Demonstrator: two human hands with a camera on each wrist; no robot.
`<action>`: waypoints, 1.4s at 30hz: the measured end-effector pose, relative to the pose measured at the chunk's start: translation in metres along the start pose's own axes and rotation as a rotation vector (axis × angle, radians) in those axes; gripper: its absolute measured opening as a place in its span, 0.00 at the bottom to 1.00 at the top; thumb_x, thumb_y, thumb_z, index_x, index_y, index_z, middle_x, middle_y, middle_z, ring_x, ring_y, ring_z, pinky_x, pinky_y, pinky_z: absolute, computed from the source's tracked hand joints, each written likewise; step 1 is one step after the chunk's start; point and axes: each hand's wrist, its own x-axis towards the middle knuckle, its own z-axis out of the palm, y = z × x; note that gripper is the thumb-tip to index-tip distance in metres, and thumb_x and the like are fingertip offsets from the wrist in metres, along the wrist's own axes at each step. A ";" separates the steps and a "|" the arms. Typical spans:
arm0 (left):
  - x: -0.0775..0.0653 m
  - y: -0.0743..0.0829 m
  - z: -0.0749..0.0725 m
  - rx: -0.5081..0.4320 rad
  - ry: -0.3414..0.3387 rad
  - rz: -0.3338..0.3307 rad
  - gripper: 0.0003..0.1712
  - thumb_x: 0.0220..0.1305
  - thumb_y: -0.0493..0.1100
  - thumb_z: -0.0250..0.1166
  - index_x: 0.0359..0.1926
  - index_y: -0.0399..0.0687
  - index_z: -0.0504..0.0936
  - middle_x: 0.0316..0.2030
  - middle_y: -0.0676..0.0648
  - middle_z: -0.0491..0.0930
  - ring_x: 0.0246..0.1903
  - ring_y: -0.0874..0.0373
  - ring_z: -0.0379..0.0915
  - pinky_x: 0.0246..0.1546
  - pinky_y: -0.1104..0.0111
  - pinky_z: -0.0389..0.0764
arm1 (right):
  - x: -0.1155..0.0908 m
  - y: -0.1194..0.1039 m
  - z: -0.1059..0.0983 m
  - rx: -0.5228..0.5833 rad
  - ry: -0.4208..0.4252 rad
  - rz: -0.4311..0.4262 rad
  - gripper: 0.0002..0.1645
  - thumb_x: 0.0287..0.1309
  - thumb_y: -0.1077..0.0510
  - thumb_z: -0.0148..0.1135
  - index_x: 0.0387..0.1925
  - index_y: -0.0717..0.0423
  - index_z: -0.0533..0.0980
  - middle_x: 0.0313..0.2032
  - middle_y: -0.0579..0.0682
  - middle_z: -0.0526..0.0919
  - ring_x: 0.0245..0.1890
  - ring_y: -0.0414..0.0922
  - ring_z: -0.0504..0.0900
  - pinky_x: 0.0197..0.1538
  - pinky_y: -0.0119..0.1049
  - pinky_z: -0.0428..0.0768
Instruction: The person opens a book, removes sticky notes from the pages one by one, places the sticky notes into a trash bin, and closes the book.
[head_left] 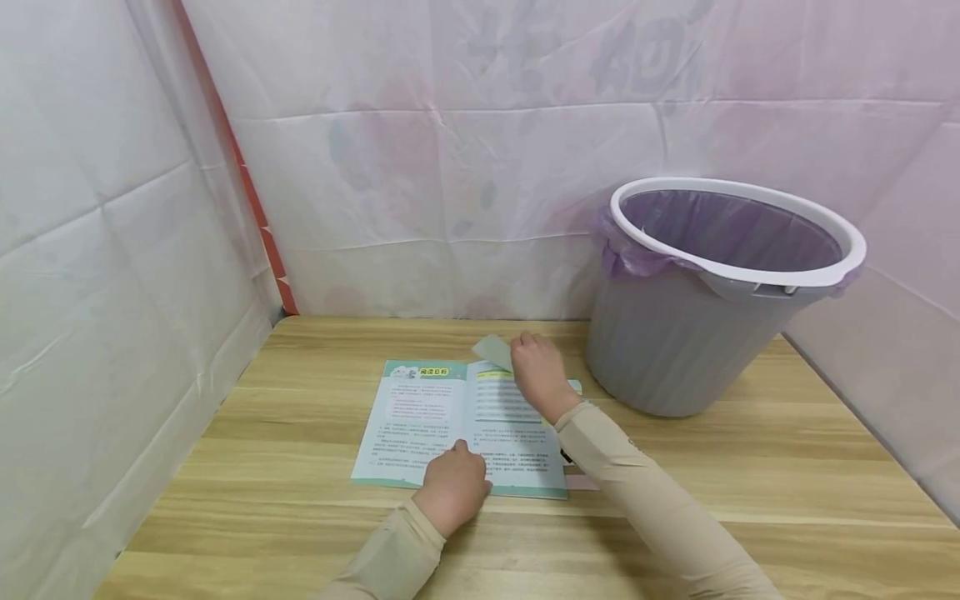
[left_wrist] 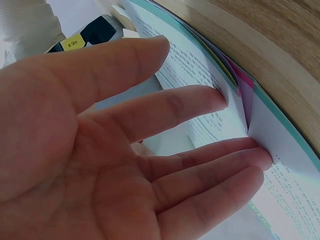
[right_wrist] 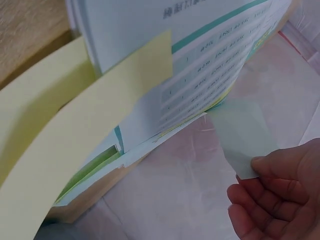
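Observation:
An open booklet (head_left: 427, 425) with printed pages and green borders lies on the wooden table. My left hand (head_left: 454, 483) rests at its lower middle; in the left wrist view the fingers (left_wrist: 200, 175) extend, with tips on the pages near the fold. My right hand (head_left: 537, 371) is at the top of the right page. Between thumb and fingers it pinches a pale green sticky note (right_wrist: 245, 132), whose other end meets the page's top edge. Long pale yellow paper strips (right_wrist: 95, 120) stick out from the booklet's side in the right wrist view.
A grey trash bin (head_left: 660, 350) with a white rim and purple liner stands at the table's back right. White sheeting (head_left: 360, 183) hangs behind and beside the table (head_left: 247, 467). A pink paper tab (head_left: 581, 482) shows at the booklet's lower right.

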 end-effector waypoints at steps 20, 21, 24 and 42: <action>-0.001 0.001 -0.001 -0.001 0.009 0.010 0.17 0.59 0.49 0.68 0.35 0.36 0.85 0.30 0.39 0.75 0.22 0.53 0.75 0.22 0.61 0.82 | -0.003 0.022 -0.027 0.412 0.139 0.187 0.05 0.62 0.68 0.58 0.30 0.67 0.76 0.27 0.58 0.78 0.26 0.52 0.78 0.29 0.45 0.79; -0.001 0.001 -0.001 -0.003 0.009 0.009 0.17 0.59 0.49 0.68 0.35 0.36 0.85 0.30 0.39 0.75 0.22 0.52 0.75 0.23 0.61 0.82 | -0.004 0.023 -0.031 0.504 0.132 0.211 0.06 0.63 0.66 0.58 0.33 0.68 0.77 0.28 0.58 0.79 0.27 0.52 0.78 0.31 0.45 0.78; -0.001 0.001 0.000 -0.005 0.002 0.004 0.17 0.60 0.49 0.67 0.35 0.36 0.85 0.31 0.39 0.75 0.23 0.52 0.76 0.23 0.60 0.82 | -0.008 0.027 -0.045 0.737 0.104 0.264 0.09 0.65 0.65 0.57 0.37 0.69 0.79 0.30 0.60 0.81 0.27 0.50 0.78 0.33 0.42 0.77; -0.002 -0.001 -0.001 -0.011 0.004 0.020 0.17 0.60 0.48 0.67 0.34 0.35 0.84 0.27 0.40 0.74 0.20 0.53 0.72 0.22 0.62 0.81 | -0.034 0.041 -0.159 0.724 0.932 0.028 0.04 0.49 0.74 0.66 0.30 0.69 0.80 0.28 0.58 0.82 0.29 0.46 0.79 0.41 0.25 0.75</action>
